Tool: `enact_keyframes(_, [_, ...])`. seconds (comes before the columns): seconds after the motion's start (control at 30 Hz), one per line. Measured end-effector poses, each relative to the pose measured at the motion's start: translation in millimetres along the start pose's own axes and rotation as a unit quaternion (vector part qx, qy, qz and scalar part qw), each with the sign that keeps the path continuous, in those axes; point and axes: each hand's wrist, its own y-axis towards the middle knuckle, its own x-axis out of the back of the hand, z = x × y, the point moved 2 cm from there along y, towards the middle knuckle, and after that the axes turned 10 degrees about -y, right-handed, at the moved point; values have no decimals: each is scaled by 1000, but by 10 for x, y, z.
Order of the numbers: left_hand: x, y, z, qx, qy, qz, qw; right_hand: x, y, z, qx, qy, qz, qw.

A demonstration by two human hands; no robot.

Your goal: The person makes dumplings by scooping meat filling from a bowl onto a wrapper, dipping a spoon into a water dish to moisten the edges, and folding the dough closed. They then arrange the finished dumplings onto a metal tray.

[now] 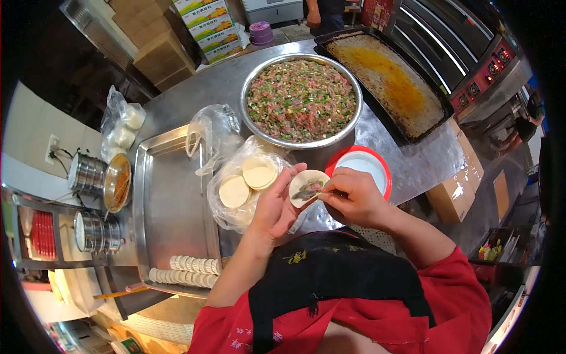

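Note:
My left hand [276,203] holds a round dumpling wrapper [298,183] on its fingers, with a little meat filling [314,186] at the wrapper's middle. In my right hand [352,196], the fingers pinch a small metal spatula [303,194] whose blade lies against the filling; its handle is mostly hidden. Just left of my left hand, stacks of round wrappers [234,192] sit in an open plastic bag [227,217]. Beyond both hands stands a large steel bowl [244,112] full of minced meat with chopped greens [300,97].
A steel tray [177,206] at left carries rows of pleated dumplings [186,278]. A red-rimmed white basin [386,171] is beside my right hand. A black baking pan [407,133] lies at the right. A person [324,15] stands across the table.

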Motion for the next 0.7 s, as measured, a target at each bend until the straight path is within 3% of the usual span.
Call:
enact_keyframes(0.03, [-16, -37, -48, -21, 70, 27, 997, 30, 21, 27, -62, 24, 31, 997])
enact_keyframes(0.07, [-36, -83, -107, -41, 139, 54, 988, 44, 37, 45, -64, 26, 28, 997])
enact_keyframes(0.13, [-63, -198, -197, 3, 148, 100, 984, 32, 43, 21, -160, 125, 57, 977])
enact_keyframes(0.2, [-77, -258, -201, -39, 333, 170, 927, 19, 74, 17, -169, 134, 71, 974])
enact_keyframes(0.23, [-44, -244, -156, -71, 385, 144, 909, 3, 86, 18, -175, 140, 87, 971])
enact_keyframes(0.27, [-82, -243, -120, -68, 386, 144, 909, -12, 98, 26, -178, 141, 85, 970])
enact_keyframes(0.33, [-147, -237, -73, -75, 429, 21, 900, -30, 116, 23, -196, 146, 79, 966])
enact_keyframes(0.37, [-123, -212, -36, -121, 380, 13, 917, -24, 118, -2, -199, 146, 78, 966])
enact_keyframes(0.43, [-113, -215, -48, -135, 363, 7, 922, 29, 138, -90, -220, 197, -13, 955])
enact_keyframes(0.47, [-109, -220, -71, -153, 348, 0, 925, 66, 140, -149, -221, 196, -13, 955])
enact_keyframes(0.57, [-76, -226, -129, -188, 334, 35, 923, 129, 78, -329, -286, 212, 121, 927])
enact_keyframes(0.7, [-109, -214, -158, -206, 354, 51, 911, 26, 31, -353, -233, 233, 154, 932])
